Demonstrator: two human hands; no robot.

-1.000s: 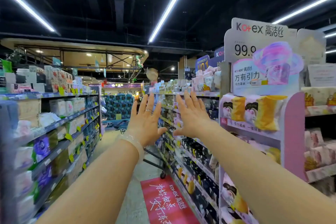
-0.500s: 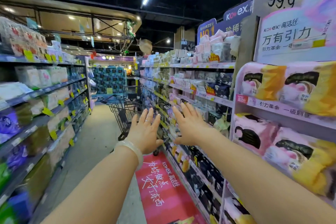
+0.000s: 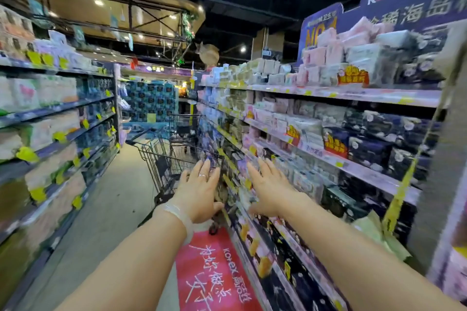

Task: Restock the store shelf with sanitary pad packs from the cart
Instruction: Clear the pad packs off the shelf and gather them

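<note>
Both my arms stretch forward down a store aisle. My left hand (image 3: 199, 193) has straight spread fingers, a ring and a pale bracelet, and holds nothing. My right hand (image 3: 269, 188) is also flat and empty, beside the right-hand shelf (image 3: 353, 169). A dark wire shopping cart (image 3: 166, 156) stands ahead in the aisle, just beyond my left hand; what is in it is not visible. The right shelf holds many pink, white and dark blue sanitary pad packs (image 3: 336, 141) in rows.
A second shelving unit (image 3: 55, 134) of packaged goods lines the left side of the aisle. A red floor sticker (image 3: 214, 267) lies below my arms. A stacked display of dark boxes (image 3: 151, 103) closes the far end. Bare floor (image 3: 118, 194) runs left of the cart.
The view has moved forward along the aisle past the pink end display, and the cart is now nearer. Both hands stay raised, flat and empty.
</note>
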